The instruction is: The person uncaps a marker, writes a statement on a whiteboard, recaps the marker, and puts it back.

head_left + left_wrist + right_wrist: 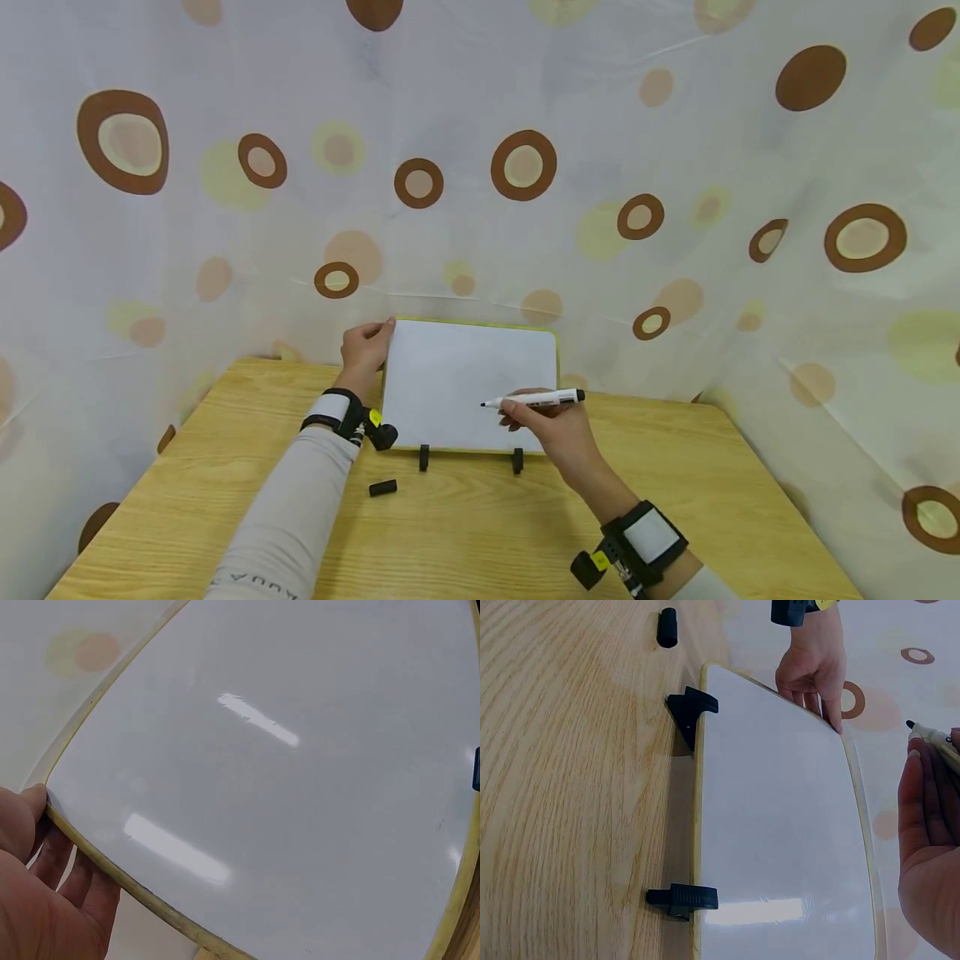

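Note:
A whiteboard [457,367] with a yellow rim stands tilted back on two small black feet, its face blank apart from light glare. My left hand [365,354] grips its upper left corner; in the left wrist view the thumb lies at the corner and the fingers [97,896] reach along the side edge. With my right hand [558,433] I hold an uncapped black-and-white marker [558,397] in front of the board's lower right part. Its dark tip [910,724] points left and shows apart from the board in the right wrist view. The black marker cap [383,487] lies on the table.
The wooden table [660,492] reaches back to a wall covering [465,225] with brown and yellow circles, close behind the board. The black feet [517,461] jut forward from the board's lower edge. Camera straps [645,537] sit on both wrists.

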The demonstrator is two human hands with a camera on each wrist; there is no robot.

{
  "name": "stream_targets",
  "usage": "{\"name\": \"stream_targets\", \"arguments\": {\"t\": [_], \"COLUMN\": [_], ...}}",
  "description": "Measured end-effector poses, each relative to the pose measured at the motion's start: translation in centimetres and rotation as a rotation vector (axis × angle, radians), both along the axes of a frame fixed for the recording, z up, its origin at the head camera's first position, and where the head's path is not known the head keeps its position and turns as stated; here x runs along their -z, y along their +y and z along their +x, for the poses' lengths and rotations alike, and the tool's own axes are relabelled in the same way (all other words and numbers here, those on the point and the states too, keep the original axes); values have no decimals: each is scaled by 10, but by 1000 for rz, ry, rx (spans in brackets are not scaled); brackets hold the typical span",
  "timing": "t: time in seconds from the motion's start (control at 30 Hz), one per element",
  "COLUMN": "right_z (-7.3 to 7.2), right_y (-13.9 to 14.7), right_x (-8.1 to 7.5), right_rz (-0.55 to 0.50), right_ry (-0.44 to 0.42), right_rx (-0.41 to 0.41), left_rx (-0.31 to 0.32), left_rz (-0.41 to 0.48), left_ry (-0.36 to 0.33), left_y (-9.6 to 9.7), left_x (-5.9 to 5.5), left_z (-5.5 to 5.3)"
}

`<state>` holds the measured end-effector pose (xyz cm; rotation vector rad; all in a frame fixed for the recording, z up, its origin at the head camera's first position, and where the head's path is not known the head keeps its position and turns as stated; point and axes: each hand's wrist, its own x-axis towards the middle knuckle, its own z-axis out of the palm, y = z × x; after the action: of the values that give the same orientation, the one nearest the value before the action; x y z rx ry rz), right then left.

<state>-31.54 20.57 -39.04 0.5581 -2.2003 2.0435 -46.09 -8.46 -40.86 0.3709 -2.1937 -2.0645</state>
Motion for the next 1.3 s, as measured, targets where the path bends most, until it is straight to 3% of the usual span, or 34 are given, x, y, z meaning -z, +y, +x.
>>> {"name": "stream_targets", "arguments": {"t": [0.3, 0.67, 0.83, 1.13, 1.3], "right_z": [-11, -68, -84, -83, -107], "right_y": [-10, -55, -74, -110, -126], "right_x": [-3, -22, -17, -17, 1], "right_rz": [33, 182, 204, 261, 284], "right_ry": [13, 207, 242, 224, 268], "right_rx": [21, 35, 17, 31, 23], "left_rx": [-7, -1, -8, -31, -40], "left_rz": [42, 103, 134, 139, 152], "left_ry": [8, -8, -3, 10, 35], "left_y": [-2, -6, -4, -1, -8], "left_x": [3, 6, 6, 11, 11], "left_z": [0, -3, -3, -2, -5]}}
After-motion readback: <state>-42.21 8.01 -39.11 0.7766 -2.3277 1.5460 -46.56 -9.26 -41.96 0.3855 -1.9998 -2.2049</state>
